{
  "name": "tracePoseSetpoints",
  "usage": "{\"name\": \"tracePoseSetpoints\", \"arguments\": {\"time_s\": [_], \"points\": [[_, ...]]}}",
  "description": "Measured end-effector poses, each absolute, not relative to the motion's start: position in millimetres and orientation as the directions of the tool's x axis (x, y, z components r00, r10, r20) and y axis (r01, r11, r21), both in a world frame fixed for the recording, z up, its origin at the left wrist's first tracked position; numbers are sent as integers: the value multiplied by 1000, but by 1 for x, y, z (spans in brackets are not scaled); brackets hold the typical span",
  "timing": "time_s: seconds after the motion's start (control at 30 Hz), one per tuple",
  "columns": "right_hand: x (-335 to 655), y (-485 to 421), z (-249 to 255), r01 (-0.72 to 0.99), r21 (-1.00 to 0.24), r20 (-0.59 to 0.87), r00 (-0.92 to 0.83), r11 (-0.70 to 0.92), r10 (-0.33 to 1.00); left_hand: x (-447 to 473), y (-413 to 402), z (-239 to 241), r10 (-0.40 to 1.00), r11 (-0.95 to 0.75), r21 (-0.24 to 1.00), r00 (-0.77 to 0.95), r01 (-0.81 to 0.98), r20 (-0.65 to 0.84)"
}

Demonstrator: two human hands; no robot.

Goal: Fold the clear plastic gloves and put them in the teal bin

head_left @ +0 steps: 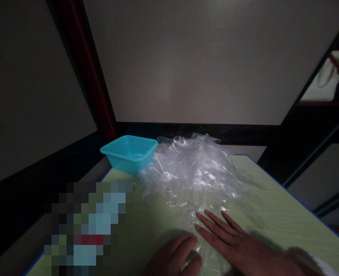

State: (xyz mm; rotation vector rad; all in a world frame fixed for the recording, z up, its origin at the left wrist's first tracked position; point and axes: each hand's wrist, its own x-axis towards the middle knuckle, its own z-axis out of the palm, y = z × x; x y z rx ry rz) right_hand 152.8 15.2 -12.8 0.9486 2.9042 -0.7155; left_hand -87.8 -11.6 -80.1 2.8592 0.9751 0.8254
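A clear plastic bag [211,258] lies flat on the table near its front edge. My right hand [229,239] rests palm down over it, with fingers stretched out and slightly spread. My left hand [176,255] is at the bag's left edge, its fingers loosely bent and a gap showing between fingertips and thumb. I see nothing held in that gap. Beyond both hands spreads a loose, crumpled heap of clear plastic bags [198,168]. Its near edge reaches almost to my right fingertips.
A blue plastic basin [129,159] stands at the far left corner of the pale green table [146,230]. A blurred-out patch [91,226] covers the left side. Behind the table rises a grey panel wall [186,69]. A white bag [324,80] shows at the upper right.
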Motion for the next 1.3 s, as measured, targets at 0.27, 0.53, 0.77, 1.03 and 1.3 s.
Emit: {"name": "tracePoseSetpoints", "arguments": {"time_s": [0.27,0.53,0.77,1.03,1.3], "points": [[149,25,-17,535,-470,-175,-836,702,520,-79,-19,-76,611,-749,-39,712,661,345],[151,24,-25,479,-442,-89,-865,758,494,-85,-20,-69,698,-710,12,702,704,144],[150,25,-26,491,-395,-108,-864,776,492,-65,-31,-43,843,-518,168,534,839,-62],[150,25,-24,499,-395,-106,-859,771,502,-26,-30,-22,952,-278,209,298,938,-73],[149,25,-21,522,-426,-117,-842,739,527,3,-17,8,971,-214,144,227,966,-81]]}}
